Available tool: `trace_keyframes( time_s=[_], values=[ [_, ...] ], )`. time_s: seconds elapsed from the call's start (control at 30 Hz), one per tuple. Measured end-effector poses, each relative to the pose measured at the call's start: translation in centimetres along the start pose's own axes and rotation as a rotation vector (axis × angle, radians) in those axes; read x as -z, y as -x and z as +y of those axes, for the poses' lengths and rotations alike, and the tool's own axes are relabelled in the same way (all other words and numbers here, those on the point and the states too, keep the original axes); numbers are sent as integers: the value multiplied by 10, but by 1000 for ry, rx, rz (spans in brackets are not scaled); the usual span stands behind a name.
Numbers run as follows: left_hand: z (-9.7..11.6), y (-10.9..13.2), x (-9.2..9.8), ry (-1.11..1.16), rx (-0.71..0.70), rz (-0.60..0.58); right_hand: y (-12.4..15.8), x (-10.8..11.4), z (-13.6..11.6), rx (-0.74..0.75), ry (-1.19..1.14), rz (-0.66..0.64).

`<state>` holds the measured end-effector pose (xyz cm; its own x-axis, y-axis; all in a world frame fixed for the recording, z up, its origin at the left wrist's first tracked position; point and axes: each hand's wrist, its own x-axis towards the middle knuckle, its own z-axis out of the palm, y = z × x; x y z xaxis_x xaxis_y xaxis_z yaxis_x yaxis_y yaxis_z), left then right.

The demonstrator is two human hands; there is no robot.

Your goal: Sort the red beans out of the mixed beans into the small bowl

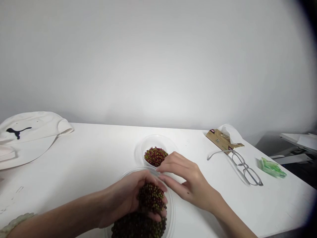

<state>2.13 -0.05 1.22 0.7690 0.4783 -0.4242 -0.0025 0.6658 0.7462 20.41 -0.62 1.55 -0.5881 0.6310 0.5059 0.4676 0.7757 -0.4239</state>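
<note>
My left hand [131, 195] is cupped palm up over the near clear bowl [172, 211], holding a heap of small red and green beads [151, 197]. Below it, more beads, dark in shadow, lie in that bowl. Just beyond stands a smaller clear bowl [148, 140] with red and green beads [155, 156] in it. My right hand [184, 177] hovers at the right, its fingertips close together near the rims of both bowls. Whether anything is between those fingertips is too small to tell.
A white cap [32, 135] lies on the white table [81, 155] at the left. To the right are a brown tissue pack [220, 140], eyeglasses [244, 165] and a green plastic packet [273, 168]. A plain wall stands behind.
</note>
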Motion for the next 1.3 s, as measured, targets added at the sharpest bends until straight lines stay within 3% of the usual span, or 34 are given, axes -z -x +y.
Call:
trace_keyframes(
  time_s=[0.07,0.23,0.47,0.57,0.67,0.73,0.8,0.87,0.97,1.13,1.3],
  values=[
    [-3,-4,2,27,-11,3,0,0,-2,34,-37,-39],
    [-5,-8,0,41,-18,43,0,-5,-5,26,-23,-290],
    [-4,-8,-5,58,-9,19,1,-7,-8,18,-38,-314],
    [-3,-7,-5,42,-1,29,-1,-4,-12,69,-158,-231],
    [-2,-4,-6,24,4,29,-1,0,-10,73,-210,48],
    [-2,-2,-6,19,-8,31,-1,0,-1,-13,-130,265],
    [-2,-2,-6,17,-20,32,-1,-4,11,-156,9,392],
    [-2,-3,-5,15,-9,42,-1,-10,23,-249,118,374],
    [-4,-6,-4,20,14,63,-1,-16,34,-269,204,318],
    [-6,-4,-2,20,-18,36,0,-15,41,-239,303,430],
    [-8,-3,0,31,-27,19,0,-12,46,-305,435,261]
  ],
)
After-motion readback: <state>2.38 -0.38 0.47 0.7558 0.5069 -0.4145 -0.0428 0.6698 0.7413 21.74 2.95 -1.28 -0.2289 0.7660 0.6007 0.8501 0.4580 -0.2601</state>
